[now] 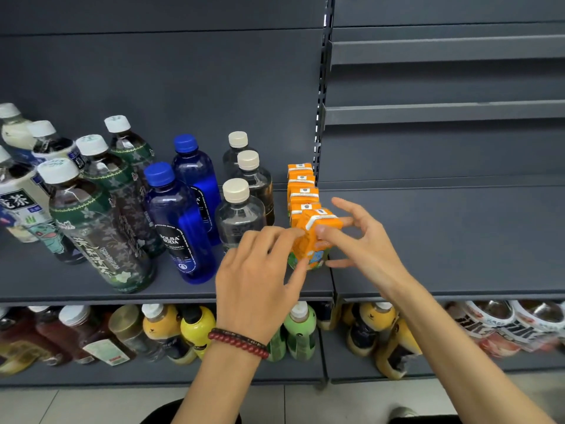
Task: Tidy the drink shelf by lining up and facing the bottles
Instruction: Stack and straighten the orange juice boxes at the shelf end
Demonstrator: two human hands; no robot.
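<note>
Several green-label tea bottles (101,215) at left lean askew, unfaced; blue soda-water bottles (180,221) and clear bottles (241,215) look roughly filed. My left hand (260,270) and right hand (363,240) pinch the front orange juice carton (312,240), squaring its row.

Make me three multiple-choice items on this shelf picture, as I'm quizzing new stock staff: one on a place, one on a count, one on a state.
1. Where do the orange juice cartons stand?
A. At the right end of the drink row
B. Left of the green tea bottles
C. On the floor

2. How many blue bottles are there?
A. One
B. Two
C. Four

3. The front carton is:
A. Untouched
B. Lying flat
C. Held by both hands

Answers: 1 A, they queue beside the shelf upright; 2 B, two blue caps show; 3 C, the left hand and right hand both grip it.
</note>
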